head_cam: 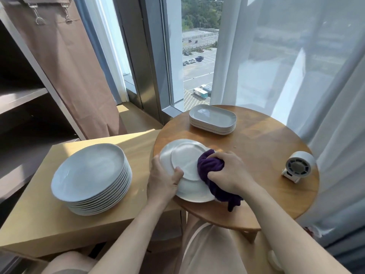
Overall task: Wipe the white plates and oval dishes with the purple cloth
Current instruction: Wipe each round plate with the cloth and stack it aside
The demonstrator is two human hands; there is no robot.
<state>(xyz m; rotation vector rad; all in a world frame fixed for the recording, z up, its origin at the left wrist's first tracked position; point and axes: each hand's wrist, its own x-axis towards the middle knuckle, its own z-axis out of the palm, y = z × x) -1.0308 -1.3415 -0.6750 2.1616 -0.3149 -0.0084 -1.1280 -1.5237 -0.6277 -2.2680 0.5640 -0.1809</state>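
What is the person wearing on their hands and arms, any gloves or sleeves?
Nothing shows: the left hand and right hand are bare, with no gloves, rings or watch. Both forearms are uncovered down to the frame's edge; no sleeve is visible.

Part of plate (183, 165) under purple cloth (211, 167), left fingers (155, 162) mostly behind it, shelf (21, 99) cropped at left

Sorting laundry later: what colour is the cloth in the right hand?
The cloth is plain dark purple; the head view shows it best.
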